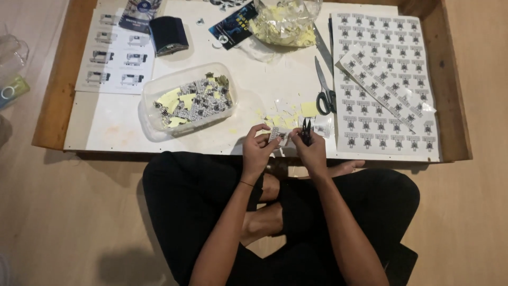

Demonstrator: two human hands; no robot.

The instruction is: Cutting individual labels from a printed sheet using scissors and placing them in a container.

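Left hand: the left hand (257, 150) is up at the near edge of the worktop (264, 85), wrist bent, fingers curled, pinching a small printed sticker piece (278, 134) between thumb and fingertips; forearm runs up from the lap
Right hand: the right hand (313, 151) sits just beside it, closed round a small black snipper (306, 131) whose tips point up and away; blades right next to the sticker piece
Sticker piece: held just above the worktop's front edge, between the two hands; its print is too small to make out
Hard to see: whether the snipper's blades are touching the piece, I cannot tell; the right hand's fingers cover the tool's handle; the person's legs are crossed under the hands, all in black
Container: one clear plastic tub (189, 99) to the left, holding a heap of cut stickers and yellow backing scraps; too many to count
Scissors: one pair of large scissors (324, 87) with dark handles, lying well beyond the right hand
Sticker sheets: one big sheet (386, 122) on the right with a narrower strip (389, 87) lying tilted across it
Scraps: yellow bits (288, 114) scattered just past the hands
Far edge: one clear bag (283, 24) of yellow scraps, cut off by the frame; one dark pouch (168, 34); one printed leaflet (116, 58)
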